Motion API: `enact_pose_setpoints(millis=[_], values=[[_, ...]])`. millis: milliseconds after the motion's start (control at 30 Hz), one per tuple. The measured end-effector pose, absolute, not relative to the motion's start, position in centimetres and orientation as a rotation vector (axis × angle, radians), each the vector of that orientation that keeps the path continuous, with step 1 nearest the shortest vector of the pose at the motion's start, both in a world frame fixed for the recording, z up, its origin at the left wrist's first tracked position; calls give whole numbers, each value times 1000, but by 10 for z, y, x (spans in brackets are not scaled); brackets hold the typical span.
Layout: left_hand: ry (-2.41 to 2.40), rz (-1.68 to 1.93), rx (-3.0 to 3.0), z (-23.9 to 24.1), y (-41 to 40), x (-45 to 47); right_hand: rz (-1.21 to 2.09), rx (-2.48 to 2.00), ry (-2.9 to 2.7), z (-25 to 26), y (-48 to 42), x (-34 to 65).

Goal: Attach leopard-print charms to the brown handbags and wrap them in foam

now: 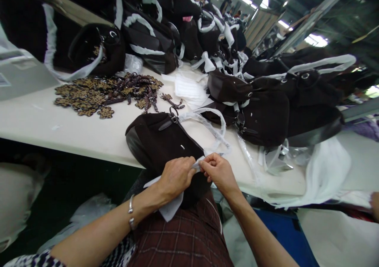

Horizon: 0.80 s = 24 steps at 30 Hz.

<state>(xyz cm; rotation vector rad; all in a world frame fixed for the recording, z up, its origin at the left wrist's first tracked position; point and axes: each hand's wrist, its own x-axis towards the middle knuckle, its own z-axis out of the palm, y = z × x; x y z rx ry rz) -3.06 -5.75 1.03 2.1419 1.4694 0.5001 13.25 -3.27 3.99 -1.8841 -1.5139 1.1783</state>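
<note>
A dark brown handbag [166, 138] lies on its side at the table's front edge, its lower part over my lap. Strips of white wrapping cover its handle [217, 121]. At the bag's near side, my left hand [179, 176] is closed on a thin white wrapping sheet [171, 207], which hangs out below the palm. My right hand [217, 170] pinches the same white material a little to the right, thumb against fingers. A short stretch of it shows between the two hands. The part of the bag under my hands is hidden.
Leopard-patterned charms [89, 95] lie heaped at the left, with one loose charm [171, 101] nearer the bag. White sheets [189, 87] are stacked behind. More dark bags [263, 117] crowd the right and back. White foam strips [328, 172] hang over the right edge.
</note>
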Motion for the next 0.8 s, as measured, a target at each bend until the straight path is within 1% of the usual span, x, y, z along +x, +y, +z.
enact_pose_setpoints(millis=[167,433,700,800], values=[[1463,569,1989,6,-57,-32,1136,-1881,-1530,38,-31,129],[1345,588,2241,-5,-58,-32,1142,-1906,-1484,38,-32,128],[1450,625,1954,4,-56,-34,1162,-1841,-1440,38,-35,129],[1398,636,2061,3,-57,-36,1155,-1841,-1439,37,-35,130]])
